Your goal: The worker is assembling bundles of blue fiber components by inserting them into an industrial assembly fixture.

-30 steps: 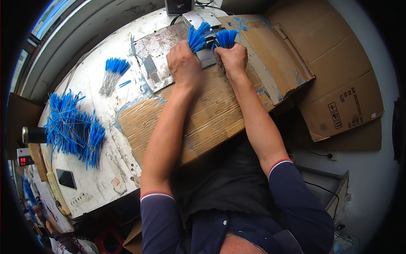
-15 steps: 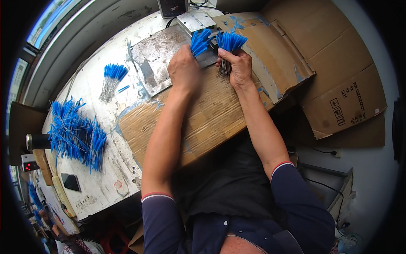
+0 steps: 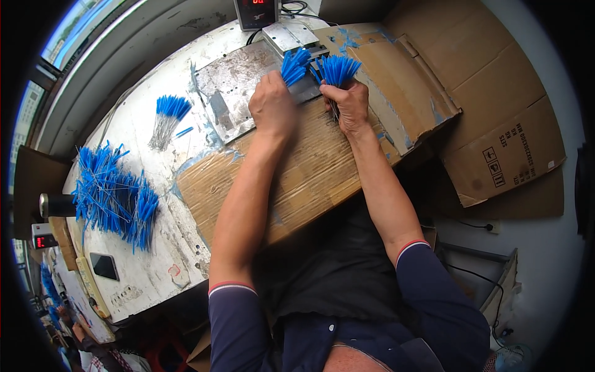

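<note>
My left hand point(image 3: 271, 102) is closed around a small bundle of blue-ended thin metal wires point(image 3: 295, 67), whose blue ends stick out at the far right of the fist. Beside it, my right hand point(image 3: 350, 104) grips a fuller bundle of the same wires point(image 3: 339, 70), blue tips fanned upward and bare metal stems hanging below the fingers. Both hands are over the near edge of a worn metal plate point(image 3: 226, 77) and the cardboard pad point(image 3: 297, 167). The stems of the left bundle are hidden by the hand.
At the left lie a large tangled heap of blue-ended wires point(image 3: 111, 192), a smaller fanned bundle point(image 3: 170, 115) and a phone point(image 3: 104, 266). Behind my hands are a metal block point(image 3: 290, 37) and a counter box with red digits point(image 3: 256, 12). Cardboard point(image 3: 415, 80) stands at the right.
Both hands have shifted slightly nearer to me, each keeping its bundle. The right bundle is more tilted and its stems show less. The view has tipped a little.
</note>
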The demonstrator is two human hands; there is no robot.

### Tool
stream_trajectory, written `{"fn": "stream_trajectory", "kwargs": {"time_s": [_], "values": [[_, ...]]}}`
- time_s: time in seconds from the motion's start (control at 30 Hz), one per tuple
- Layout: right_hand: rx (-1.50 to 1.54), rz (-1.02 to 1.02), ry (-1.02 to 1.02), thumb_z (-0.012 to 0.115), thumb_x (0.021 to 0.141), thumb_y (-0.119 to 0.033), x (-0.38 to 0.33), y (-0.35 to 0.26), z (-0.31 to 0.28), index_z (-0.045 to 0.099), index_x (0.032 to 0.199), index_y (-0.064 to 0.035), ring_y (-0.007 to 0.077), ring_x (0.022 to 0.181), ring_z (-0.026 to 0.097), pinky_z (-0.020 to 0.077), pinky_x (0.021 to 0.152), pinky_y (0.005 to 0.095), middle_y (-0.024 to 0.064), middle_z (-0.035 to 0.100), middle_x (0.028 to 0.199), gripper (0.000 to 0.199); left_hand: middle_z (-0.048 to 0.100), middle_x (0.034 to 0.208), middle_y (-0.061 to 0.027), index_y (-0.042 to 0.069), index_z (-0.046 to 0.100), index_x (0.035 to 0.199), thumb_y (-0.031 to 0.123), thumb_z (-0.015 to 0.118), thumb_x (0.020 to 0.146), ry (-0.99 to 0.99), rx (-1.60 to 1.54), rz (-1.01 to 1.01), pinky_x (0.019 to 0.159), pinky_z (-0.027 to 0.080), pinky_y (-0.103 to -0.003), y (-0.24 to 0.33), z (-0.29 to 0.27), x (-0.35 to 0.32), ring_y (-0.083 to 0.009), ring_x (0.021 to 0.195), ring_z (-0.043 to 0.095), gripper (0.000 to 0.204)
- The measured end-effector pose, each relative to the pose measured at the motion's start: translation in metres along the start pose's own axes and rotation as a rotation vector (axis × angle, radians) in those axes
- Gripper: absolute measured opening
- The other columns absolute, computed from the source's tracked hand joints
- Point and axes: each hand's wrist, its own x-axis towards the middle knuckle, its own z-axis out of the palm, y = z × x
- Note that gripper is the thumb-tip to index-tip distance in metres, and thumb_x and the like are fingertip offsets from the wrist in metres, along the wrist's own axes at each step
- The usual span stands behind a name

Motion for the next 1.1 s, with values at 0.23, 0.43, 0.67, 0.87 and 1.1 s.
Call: {"fn": "stream_trajectory", "kwargs": {"time_s": [0.23, 0.43, 0.67, 0.87, 1.1], "values": [[-0.330, -0.032, 0.097, 0.074, 0.077, 0.001, 0.015, 0.006, 0.009, 0.067, 0.079, -0.0004, 0.0100, 0.049, 0.055, 0.0404, 0.043, 0.0251, 0.0031, 0.063, 0.067, 0.007, 0.064, 0.082, -0.0206, 0.003, 0.054, 0.092, 0.003, 0.058, 0.086, 0.208, -0.142, -0.094, 0.072, 0.047, -0.053, -0.009, 0.001, 0.006, -0.0422, 0.082, 0.064, 0.007], [-0.532, -0.175, 0.155, 0.076, 0.076, 0.001, 0.031, 0.024, 0.008, 0.067, 0.078, -0.0007, 0.0095, 0.051, 0.057, 0.0402, 0.040, 0.0246, 0.0040, 0.064, 0.066, 0.010, 0.063, 0.084, -0.0207, 0.003, 0.054, 0.092, 0.004, 0.060, 0.087, 0.235, -0.131, -0.077, 0.074, 0.046, -0.052, -0.012, 0.005, 0.007, -0.0417, 0.082, 0.062, 0.008], [-0.546, -0.172, 0.207, 0.077, 0.078, -0.003, 0.027, 0.023, 0.014, 0.067, 0.081, -0.0006, 0.0100, 0.052, 0.059, 0.0443, 0.042, 0.0229, 0.0038, 0.065, 0.067, 0.011, 0.064, 0.086, -0.0204, 0.003, 0.055, 0.093, 0.005, 0.061, 0.086, 0.232, -0.139, -0.013, 0.077, 0.045, -0.052, -0.011, 0.004, 0.006, -0.0416, 0.083, 0.062, 0.010], [-0.237, 0.069, 0.128, 0.077, 0.079, -0.005, 0.011, 0.001, 0.006, 0.068, 0.083, 0.0005, 0.0129, 0.057, 0.062, 0.0491, 0.045, 0.0259, 0.0062, 0.067, 0.075, 0.012, 0.065, 0.085, -0.0186, 0.004, 0.057, 0.093, 0.006, 0.060, 0.087, 0.108, -0.121, 0.031, 0.078, 0.047, -0.051, -0.001, -0.002, 0.004, -0.0402, 0.085, 0.064, 0.007], [0.014, 0.025, 0.104, 0.076, 0.080, -0.001, 0.006, 0.001, 0.004, 0.068, 0.089, 0.0018, 0.0145, 0.061, 0.065, 0.0536, 0.049, 0.0256, 0.0075, 0.068, 0.079, 0.013, 0.066, 0.084, -0.0192, 0.004, 0.056, 0.093, 0.003, 0.058, 0.085, 0.015, -0.110, 0.004, 0.075, 0.050, -0.050, -0.002, -0.001, 0.004, -0.0398, 0.083, 0.066, 0.008]]}}
